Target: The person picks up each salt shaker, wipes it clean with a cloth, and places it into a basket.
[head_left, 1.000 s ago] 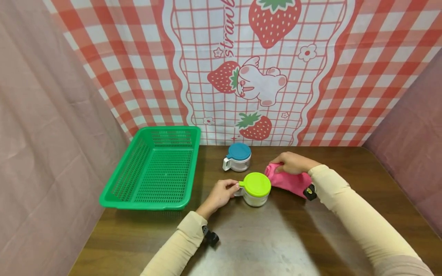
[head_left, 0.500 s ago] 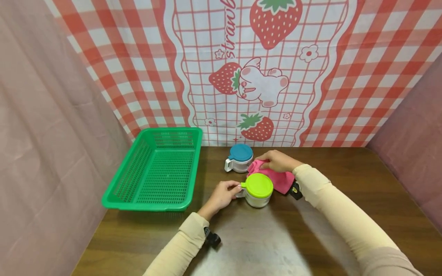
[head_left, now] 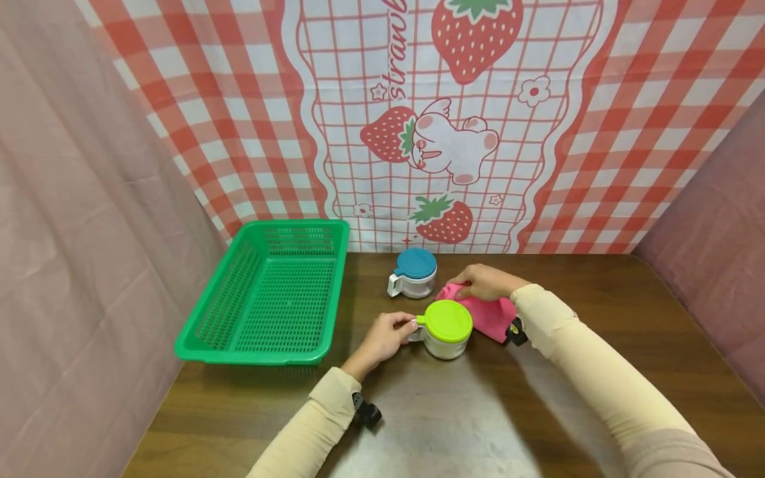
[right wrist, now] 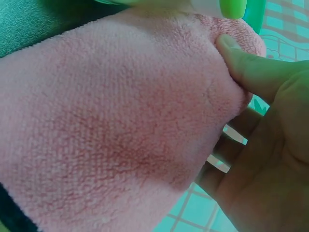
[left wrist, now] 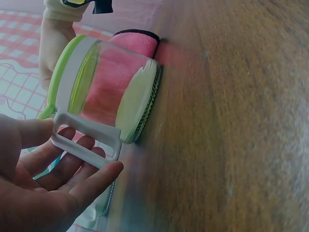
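A clear glass jar with a lime-green lid and a white handle stands on the table. My left hand holds it by the handle, thumb on top and fingers curled behind in the left wrist view. My right hand grips a pink cloth, bunched between thumb and fingers. The cloth hangs close behind and right of the jar, and its pink shows through the glass. In the right wrist view the cloth fills much of the picture and overlaps the jar's lower edge.
Behind the green-lidded jar stands a similar jar with a blue lid, its handle pointing left. A green plastic basket sits at the left of the wooden table. A red checked curtain hangs along the back edge.
My right hand has moved the pink cloth left toward the jars, then slightly back right. My left hand keeps its hold on the handle, and the jar stays in place.
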Demonstrator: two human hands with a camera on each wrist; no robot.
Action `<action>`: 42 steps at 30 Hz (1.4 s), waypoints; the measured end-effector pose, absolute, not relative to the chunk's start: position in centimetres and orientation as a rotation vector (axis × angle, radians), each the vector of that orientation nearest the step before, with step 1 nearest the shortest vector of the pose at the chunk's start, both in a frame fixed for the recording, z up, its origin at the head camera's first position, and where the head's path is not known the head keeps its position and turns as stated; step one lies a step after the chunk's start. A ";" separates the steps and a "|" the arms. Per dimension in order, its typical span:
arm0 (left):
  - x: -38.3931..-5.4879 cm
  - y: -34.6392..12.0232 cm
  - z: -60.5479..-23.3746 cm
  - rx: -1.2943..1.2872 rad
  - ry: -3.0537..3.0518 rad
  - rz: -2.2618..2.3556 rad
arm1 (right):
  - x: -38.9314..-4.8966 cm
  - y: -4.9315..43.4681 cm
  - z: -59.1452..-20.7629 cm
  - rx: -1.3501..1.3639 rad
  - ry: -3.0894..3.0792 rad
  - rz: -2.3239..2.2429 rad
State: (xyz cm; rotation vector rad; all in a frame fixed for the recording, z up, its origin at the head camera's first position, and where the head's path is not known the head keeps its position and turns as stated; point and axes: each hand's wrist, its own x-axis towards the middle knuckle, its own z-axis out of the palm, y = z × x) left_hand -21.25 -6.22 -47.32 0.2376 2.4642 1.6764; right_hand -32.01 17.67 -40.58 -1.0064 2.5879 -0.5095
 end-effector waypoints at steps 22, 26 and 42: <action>-21.3 -6.2 -47.5 0.233 2.439 1.699 | -29.5 20.6 -40.7 -0.931 2.639 -0.545; -21.3 -6.2 -47.5 0.223 2.436 1.705 | -28.7 20.8 -40.9 -0.912 2.679 -0.568; -21.2 -6.2 -47.3 0.213 2.428 1.703 | -24.7 22.1 -41.6 -0.921 2.851 -0.568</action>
